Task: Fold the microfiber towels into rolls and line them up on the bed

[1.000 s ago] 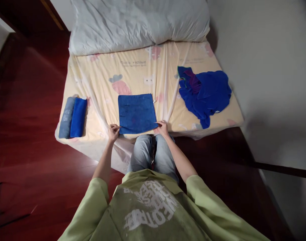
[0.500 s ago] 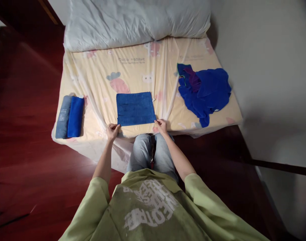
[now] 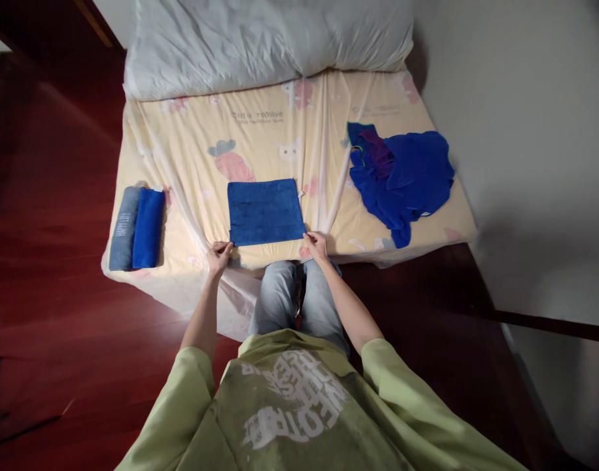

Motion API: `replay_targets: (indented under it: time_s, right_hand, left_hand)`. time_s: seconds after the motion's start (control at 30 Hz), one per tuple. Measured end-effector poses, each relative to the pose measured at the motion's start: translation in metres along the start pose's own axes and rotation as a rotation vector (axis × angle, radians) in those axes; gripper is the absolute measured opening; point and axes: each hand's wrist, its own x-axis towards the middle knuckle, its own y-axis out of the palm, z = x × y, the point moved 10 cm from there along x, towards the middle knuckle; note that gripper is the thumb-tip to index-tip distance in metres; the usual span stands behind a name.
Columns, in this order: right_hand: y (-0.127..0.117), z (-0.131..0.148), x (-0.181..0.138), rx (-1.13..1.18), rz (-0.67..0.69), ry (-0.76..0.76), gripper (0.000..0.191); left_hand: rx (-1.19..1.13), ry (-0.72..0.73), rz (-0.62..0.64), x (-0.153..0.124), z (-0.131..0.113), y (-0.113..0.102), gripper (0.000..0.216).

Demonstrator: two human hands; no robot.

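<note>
A blue towel (image 3: 265,212) lies flat as a rectangle near the front edge of the bed, with a small white tag on its right side. My left hand (image 3: 219,257) pinches its near left corner. At the near right corner, my right hand (image 3: 316,246) has thumb and fingers closed on the cloth. To the left rest two rolled or folded towels side by side, a grey-blue towel (image 3: 123,229) with lettering and a bright blue towel (image 3: 148,228). A crumpled heap of blue cloths (image 3: 407,176), with a purple and a green-edged piece, lies at the right.
The bed (image 3: 182,144) has a pale yellow printed sheet under a thin, wrinkled clear cover. A large grey-white quilt or pillow (image 3: 270,46) lies across the far side. A wall (image 3: 535,163) stands at the right, and dark red floor (image 3: 49,261) surrounds the bed.
</note>
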Motion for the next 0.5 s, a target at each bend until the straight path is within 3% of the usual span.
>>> replay_targets:
  time_s: [0.5]
  right_hand:
    - [0.006, -0.009, 0.008, -0.026, -0.045, 0.069, 0.037]
  left_hand:
    - [-0.016, -0.077, -0.067, 0.004, 0.012, 0.001, 0.032]
